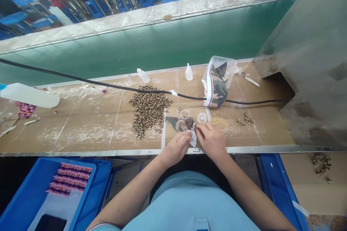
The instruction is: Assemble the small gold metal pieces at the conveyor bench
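The left hand point(175, 148) and right hand point(212, 140) seemingly pinch camouflage cloth point(181, 126), its gripped edge mostly hidden.

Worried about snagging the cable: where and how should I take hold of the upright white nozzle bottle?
Probably hold the white nozzle bottle around its wide lower body, coming over the black cable from the near side: it stands upright, narrowing to the tip.
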The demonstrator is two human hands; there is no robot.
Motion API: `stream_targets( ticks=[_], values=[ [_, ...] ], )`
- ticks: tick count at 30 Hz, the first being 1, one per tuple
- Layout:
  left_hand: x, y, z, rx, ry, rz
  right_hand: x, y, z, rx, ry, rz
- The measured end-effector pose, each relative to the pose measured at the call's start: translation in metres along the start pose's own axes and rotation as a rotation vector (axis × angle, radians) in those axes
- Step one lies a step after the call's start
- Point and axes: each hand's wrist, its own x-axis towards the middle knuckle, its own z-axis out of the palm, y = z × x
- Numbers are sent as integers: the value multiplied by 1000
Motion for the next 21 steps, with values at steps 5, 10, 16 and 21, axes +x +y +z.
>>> stream_targets(
  ticks=[5,10,16,21],
  values=[
    [2,2,-1,6,15,-13,-3,8,-2,-23,10,-4],
    [5,5,-2,-12,47,-21,-8,26,-13,17,-43,50],
    [6,5,-3,-100,52,-110,-10,37,-21,177,-136,80],
    [4,5,-2,-197,125,-174,-11,40,-26,211,-156,99]
  ],
)
